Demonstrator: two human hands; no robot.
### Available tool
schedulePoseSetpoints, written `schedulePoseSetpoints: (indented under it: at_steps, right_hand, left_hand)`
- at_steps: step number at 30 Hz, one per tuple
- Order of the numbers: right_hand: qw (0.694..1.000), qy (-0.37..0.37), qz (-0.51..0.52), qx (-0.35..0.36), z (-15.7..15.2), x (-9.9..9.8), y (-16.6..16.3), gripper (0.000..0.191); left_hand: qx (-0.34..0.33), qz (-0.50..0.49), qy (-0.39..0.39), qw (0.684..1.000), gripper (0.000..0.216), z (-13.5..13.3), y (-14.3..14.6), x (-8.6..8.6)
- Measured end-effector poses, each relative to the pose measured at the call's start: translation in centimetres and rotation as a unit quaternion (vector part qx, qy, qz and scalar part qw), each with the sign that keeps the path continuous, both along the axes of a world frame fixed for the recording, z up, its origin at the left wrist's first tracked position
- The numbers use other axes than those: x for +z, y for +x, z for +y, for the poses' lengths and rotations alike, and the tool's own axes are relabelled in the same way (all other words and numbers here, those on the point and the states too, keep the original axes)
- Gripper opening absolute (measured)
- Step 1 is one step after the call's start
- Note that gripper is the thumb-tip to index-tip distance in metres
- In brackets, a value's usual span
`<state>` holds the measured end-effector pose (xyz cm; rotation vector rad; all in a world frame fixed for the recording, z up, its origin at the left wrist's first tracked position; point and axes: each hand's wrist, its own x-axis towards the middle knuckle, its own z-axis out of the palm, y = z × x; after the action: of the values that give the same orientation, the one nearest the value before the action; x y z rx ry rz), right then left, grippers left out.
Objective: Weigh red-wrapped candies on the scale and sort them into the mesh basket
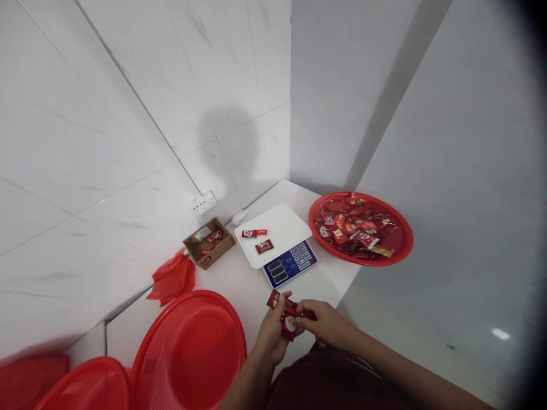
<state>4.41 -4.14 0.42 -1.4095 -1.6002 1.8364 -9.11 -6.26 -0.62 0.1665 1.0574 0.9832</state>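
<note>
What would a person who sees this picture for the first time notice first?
Red stands out against all the white: the round red tray heaped with wrapped sweets at the right of the table, and the red baskets at the lower left. In the middle, the left hand and right hand hold red packets in front of a white scale with two packets on it.
</note>
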Motion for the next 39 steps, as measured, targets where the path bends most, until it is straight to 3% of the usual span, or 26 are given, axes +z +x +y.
schedulePoseSetpoints:
  at_steps: [5,9,19,26,32,39]
  right_hand:
    - [0.999,-0.045,0.011,-0.011,0.6,0.7,0.2,0.013]
    - [0.990,-0.098,0.056,-0.087,1.5,1.4,0.8,0.020]
    - [0.955,-0.146,0.189,-0.176,2.0,0.4,1.6,0.022]
    - [0.971,-0.108,0.140,-0.161,1.7,0.2,1.3,0.024]
    - [0.978,-0.102,0.124,-0.135,1.5,-0.5,1.1,0.027]
    - [0.983,-0.105,0.110,-0.102,1.8,0.1,1.2,0.037]
  left_hand:
    - [0.009,0.024,-0.006,1.000,0.039,-0.2,-0.4,-0.5]
    - [0.004,0.059,0.009,0.998,0.036,-0.3,-1.0,-0.9]
    - [-0.051,0.113,0.061,0.990,0.039,-0.9,-1.0,-1.1]
    - [-0.055,0.026,0.063,0.996,0.041,-1.0,-0.9,-0.7]
    - [-0.025,0.072,0.045,0.996,0.031,-0.8,-0.8,-0.8]
    - [-0.058,0.094,0.077,0.991,0.029,-0.9,-1.1,-0.4]
